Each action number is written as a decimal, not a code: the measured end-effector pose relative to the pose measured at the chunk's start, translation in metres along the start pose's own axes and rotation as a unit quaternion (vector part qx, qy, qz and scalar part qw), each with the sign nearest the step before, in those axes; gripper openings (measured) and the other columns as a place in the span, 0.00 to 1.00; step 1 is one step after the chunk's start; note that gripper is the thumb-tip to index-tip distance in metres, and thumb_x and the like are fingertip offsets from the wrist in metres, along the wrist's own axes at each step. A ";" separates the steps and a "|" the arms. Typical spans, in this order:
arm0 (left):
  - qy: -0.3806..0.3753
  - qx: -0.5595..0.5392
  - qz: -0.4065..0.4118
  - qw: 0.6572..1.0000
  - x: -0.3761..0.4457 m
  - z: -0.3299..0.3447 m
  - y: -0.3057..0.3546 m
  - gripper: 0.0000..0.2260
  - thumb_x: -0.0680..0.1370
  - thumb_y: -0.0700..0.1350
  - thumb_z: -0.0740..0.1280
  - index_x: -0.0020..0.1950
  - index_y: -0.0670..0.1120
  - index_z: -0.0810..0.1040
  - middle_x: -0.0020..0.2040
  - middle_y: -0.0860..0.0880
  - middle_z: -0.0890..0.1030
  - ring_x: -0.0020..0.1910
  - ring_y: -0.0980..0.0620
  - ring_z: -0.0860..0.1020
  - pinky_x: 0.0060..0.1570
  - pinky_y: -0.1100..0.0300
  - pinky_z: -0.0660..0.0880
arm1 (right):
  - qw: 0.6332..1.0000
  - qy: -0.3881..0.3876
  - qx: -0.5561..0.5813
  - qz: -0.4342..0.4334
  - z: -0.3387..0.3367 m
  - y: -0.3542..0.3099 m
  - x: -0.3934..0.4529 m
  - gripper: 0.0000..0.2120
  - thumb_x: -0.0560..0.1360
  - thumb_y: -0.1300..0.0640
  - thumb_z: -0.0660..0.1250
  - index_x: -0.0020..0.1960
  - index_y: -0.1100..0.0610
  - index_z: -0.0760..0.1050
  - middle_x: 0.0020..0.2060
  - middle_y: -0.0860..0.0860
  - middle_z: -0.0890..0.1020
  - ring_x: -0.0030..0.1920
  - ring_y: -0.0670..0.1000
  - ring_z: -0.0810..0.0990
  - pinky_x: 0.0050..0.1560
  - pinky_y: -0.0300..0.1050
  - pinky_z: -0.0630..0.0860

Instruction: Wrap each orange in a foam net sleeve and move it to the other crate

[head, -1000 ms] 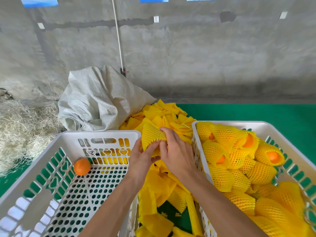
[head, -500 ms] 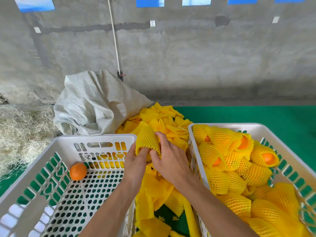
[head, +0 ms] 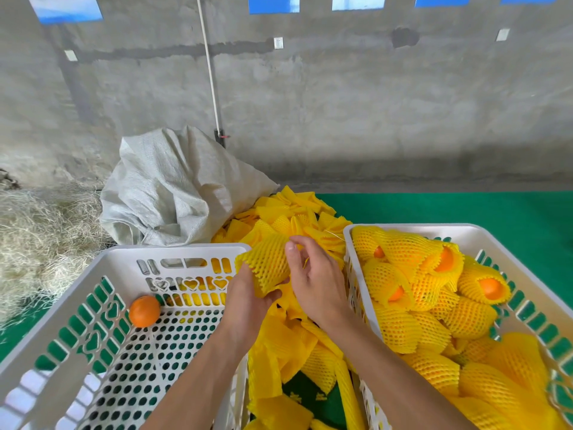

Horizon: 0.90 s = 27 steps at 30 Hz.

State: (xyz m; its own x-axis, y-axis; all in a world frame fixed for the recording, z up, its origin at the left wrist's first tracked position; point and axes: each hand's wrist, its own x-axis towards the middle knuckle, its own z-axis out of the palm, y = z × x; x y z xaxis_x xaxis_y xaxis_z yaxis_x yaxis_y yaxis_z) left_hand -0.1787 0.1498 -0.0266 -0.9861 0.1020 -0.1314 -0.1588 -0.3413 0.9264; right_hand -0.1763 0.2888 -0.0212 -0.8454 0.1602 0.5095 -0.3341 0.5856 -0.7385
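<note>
Left hand (head: pixel 248 301) grips yellow foam net sleeve (head: pixel 269 264) from below; right hand (head: pixel 316 282) fingers curled at its end, prob opening it for bare orange (head: pixel 144 310)

Bright, even daylight, soft shadows, sharp centre, wide-angle bending at edges.

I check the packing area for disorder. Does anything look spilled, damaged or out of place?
Mostly orderly. The loose foam sleeves lie in an untidy heap between the two crates. One bare orange sits alone in the left crate. No damage is visible.
</note>
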 end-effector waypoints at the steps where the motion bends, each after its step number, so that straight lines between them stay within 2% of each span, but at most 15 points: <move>1: 0.013 -0.021 0.001 1.000 -0.002 0.004 0.002 0.11 0.87 0.39 0.59 0.66 0.40 0.77 0.57 0.40 0.83 0.49 0.49 0.80 0.44 0.60 0.77 | 1.000 0.006 0.014 0.009 0.001 0.002 0.002 0.23 0.82 0.36 0.54 0.65 0.48 0.77 0.56 0.41 0.80 0.52 0.41 0.79 0.47 0.43 0.80; 3: 0.014 -0.056 -0.014 0.998 -0.001 0.006 0.005 0.15 0.88 0.44 0.54 0.61 0.45 0.80 0.52 0.43 0.85 0.48 0.45 0.81 0.44 0.55 0.74 | 0.997 0.009 0.063 0.036 0.003 0.006 0.005 0.18 0.82 0.38 0.60 0.62 0.48 0.78 0.54 0.40 0.77 0.52 0.42 0.79 0.46 0.40 0.80; 6: 0.008 -0.032 -0.023 0.999 -0.002 0.007 0.004 0.16 0.87 0.42 0.53 0.64 0.42 0.79 0.50 0.42 0.85 0.45 0.45 0.81 0.41 0.55 0.74 | 0.970 -0.020 0.205 0.127 0.005 0.005 0.010 0.14 0.80 0.41 0.68 0.57 0.49 0.78 0.51 0.41 0.81 0.53 0.42 0.82 0.44 0.38 0.80; 9: 0.018 -0.032 -0.019 0.999 -0.005 0.010 0.006 0.13 0.86 0.41 0.59 0.67 0.39 0.78 0.53 0.39 0.83 0.44 0.44 0.81 0.40 0.56 0.76 | 0.948 -0.026 0.272 0.164 0.007 0.007 0.013 0.12 0.80 0.48 0.69 0.57 0.56 0.78 0.51 0.49 0.85 0.54 0.46 0.84 0.51 0.41 0.81; 11: 0.013 -0.051 -0.008 0.999 -0.005 0.011 0.005 0.13 0.82 0.45 0.67 0.64 0.40 0.79 0.54 0.39 0.83 0.44 0.44 0.83 0.41 0.57 0.79 | 0.941 -0.004 0.299 0.162 0.005 0.006 0.015 0.11 0.81 0.53 0.68 0.56 0.61 0.79 0.49 0.52 0.86 0.51 0.44 0.85 0.50 0.38 0.80; 13: -0.010 -0.079 -0.006 0.997 -0.005 0.009 0.005 0.19 0.79 0.51 0.68 0.64 0.41 0.79 0.58 0.40 0.85 0.49 0.43 0.85 0.46 0.56 0.83 | 0.936 0.020 0.309 0.164 0.002 0.005 0.016 0.11 0.82 0.54 0.67 0.56 0.62 0.78 0.48 0.51 0.86 0.48 0.40 0.84 0.47 0.33 0.78; 15: -0.038 -0.108 -0.011 0.993 -0.007 0.007 0.007 0.23 0.75 0.53 0.68 0.66 0.42 0.79 0.62 0.41 0.85 0.55 0.42 0.86 0.51 0.55 0.84 | 0.939 0.028 0.302 0.161 0.001 0.006 0.016 0.12 0.82 0.53 0.67 0.57 0.61 0.78 0.49 0.51 0.86 0.49 0.41 0.84 0.48 0.34 0.78; 17: -0.035 -0.124 -0.006 0.992 -0.007 0.006 0.007 0.25 0.75 0.53 0.67 0.69 0.42 0.77 0.64 0.41 0.84 0.61 0.40 0.84 0.56 0.54 0.84 | 0.953 0.019 0.265 0.144 0.001 0.008 0.016 0.13 0.81 0.48 0.67 0.58 0.57 0.77 0.51 0.50 0.84 0.52 0.46 0.84 0.51 0.42 0.81; 19: -0.023 -0.128 0.007 0.991 -0.007 0.006 0.006 0.24 0.78 0.52 0.65 0.70 0.41 0.76 0.65 0.41 0.83 0.64 0.40 0.82 0.60 0.53 0.82 | 0.963 -0.016 0.232 0.134 0.002 0.011 0.014 0.19 0.79 0.40 0.67 0.63 0.51 0.74 0.56 0.47 0.82 0.56 0.47 0.83 0.56 0.52 0.82; 20: -0.020 -0.123 0.013 0.992 -0.006 0.006 0.006 0.22 0.80 0.51 0.64 0.71 0.41 0.76 0.65 0.41 0.83 0.65 0.41 0.82 0.61 0.52 0.81 | 0.962 -0.044 0.231 0.138 0.003 0.012 0.013 0.25 0.77 0.35 0.66 0.67 0.49 0.72 0.59 0.46 0.81 0.58 0.46 0.82 0.59 0.53 0.81; 21: -0.017 -0.113 0.017 0.993 -0.005 0.006 0.005 0.20 0.83 0.50 0.63 0.71 0.41 0.76 0.66 0.41 0.83 0.63 0.42 0.82 0.61 0.52 0.81 | 0.957 -0.074 0.239 0.147 0.004 0.013 0.011 0.31 0.75 0.30 0.66 0.70 0.46 0.69 0.62 0.44 0.80 0.60 0.44 0.81 0.61 0.51 0.81; 23: -0.015 -0.080 0.016 0.997 -0.003 0.006 0.004 0.18 0.87 0.49 0.59 0.71 0.41 0.76 0.66 0.41 0.83 0.60 0.45 0.84 0.61 0.50 0.81 | 0.954 -0.106 0.238 0.146 0.006 0.011 0.008 0.38 0.70 0.25 0.67 0.74 0.40 0.64 0.62 0.34 0.78 0.61 0.34 0.78 0.57 0.37 0.79; 25: -0.013 -0.048 0.004 0.999 -0.001 0.007 0.002 0.18 0.88 0.49 0.57 0.72 0.41 0.76 0.66 0.41 0.83 0.59 0.43 0.84 0.64 0.44 0.79 | 0.964 -0.086 0.217 0.129 0.005 0.007 0.006 0.39 0.68 0.25 0.70 0.74 0.35 0.63 0.56 0.21 0.74 0.57 0.24 0.72 0.46 0.24 0.75; 27: -0.010 -0.038 -0.013 0.999 0.000 0.010 0.001 0.19 0.89 0.50 0.55 0.72 0.42 0.76 0.66 0.40 0.82 0.58 0.39 0.83 0.64 0.39 0.78 | 0.972 -0.050 0.195 0.125 -0.001 0.002 0.006 0.39 0.66 0.25 0.72 0.73 0.32 0.62 0.54 0.16 0.70 0.56 0.21 0.70 0.41 0.22 0.73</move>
State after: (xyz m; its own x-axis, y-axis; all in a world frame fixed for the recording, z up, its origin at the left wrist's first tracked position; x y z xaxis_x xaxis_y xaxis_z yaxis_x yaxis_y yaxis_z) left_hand -0.1783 0.1591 -0.0221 -0.9803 0.1313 -0.1477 -0.1892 -0.4076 0.8934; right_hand -0.1816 0.2915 -0.0197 -0.9501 0.1693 0.2621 -0.2296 0.1895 -0.9547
